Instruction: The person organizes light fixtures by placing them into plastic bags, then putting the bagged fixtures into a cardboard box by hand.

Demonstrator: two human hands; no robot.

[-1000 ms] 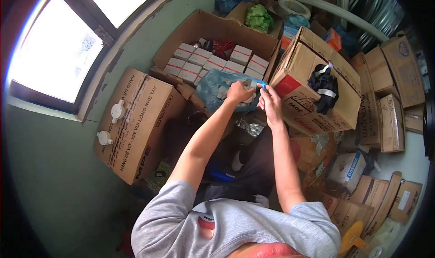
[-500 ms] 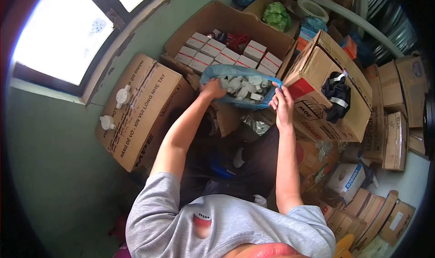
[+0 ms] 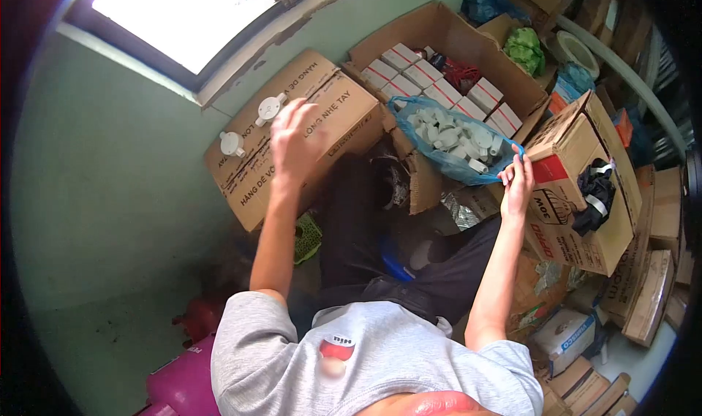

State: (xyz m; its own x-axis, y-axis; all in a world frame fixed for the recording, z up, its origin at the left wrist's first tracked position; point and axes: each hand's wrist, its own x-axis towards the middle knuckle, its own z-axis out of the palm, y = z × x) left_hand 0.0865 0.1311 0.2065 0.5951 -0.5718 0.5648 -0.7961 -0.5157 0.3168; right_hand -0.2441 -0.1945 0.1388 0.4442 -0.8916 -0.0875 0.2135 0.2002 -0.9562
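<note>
left hand [image 3: 295, 138] near white fitting [image 3: 270, 110] on cardboard box [image 3: 344, 109], right hand [image 3: 518, 183] on blue bag [image 3: 457, 169]

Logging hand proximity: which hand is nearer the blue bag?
Right. The right hand grips its edge; the left hand is away, over the taped carton.

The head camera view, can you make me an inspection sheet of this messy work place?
Surface: printed carton bears two round white fittings.
Job's things: blue plastic bag, open, with small white fittings inside.
Clutter: open carton with red-striped white boxes; black cloth item on the 30W carton.
Hands: left hand blurred, near one round fitting, contact unclear; right hand grips the bag's edge.
Cables: none certain; red tangle unclear.
Surroundings: bright window, green wall.
</note>
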